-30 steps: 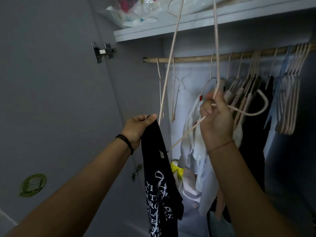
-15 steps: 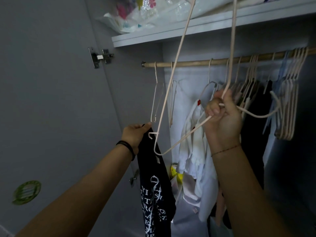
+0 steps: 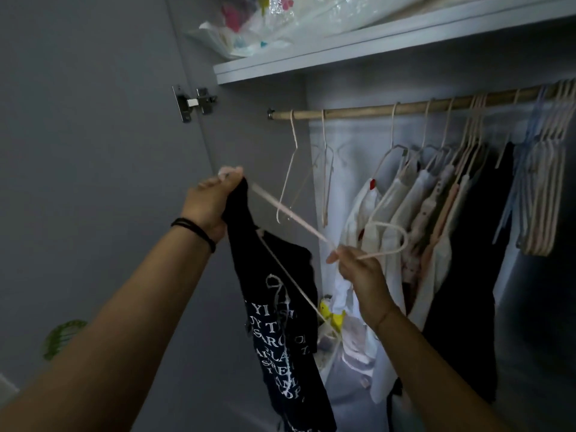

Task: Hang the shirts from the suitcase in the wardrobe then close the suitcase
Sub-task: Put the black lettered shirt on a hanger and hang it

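A black shirt (image 3: 274, 307) with white lettering hangs from my left hand (image 3: 212, 204), which grips its top edge in front of the open wardrobe. My right hand (image 3: 358, 269) holds a pale pink hanger (image 3: 293, 216) near the base of its hook. The hook curls off to the right of that hand. One arm of the hanger slants up to the shirt's top by my left hand; the other runs down across the shirt. The suitcase is out of view.
A wooden rail (image 3: 405, 108) crosses the wardrobe with two empty hangers (image 3: 311, 182) at its left, hung light shirts (image 3: 414, 213) in the middle, dark clothes and a bunch of empty hangers (image 3: 542, 194) at right. The open door (image 3: 93, 151) stands left. A shelf (image 3: 374, 42) above carries plastic bags.
My right hand has brought the hanger down from above the rail to chest height and turned it toward the shirt. My left hand has lifted the shirt's top edge to meet it.
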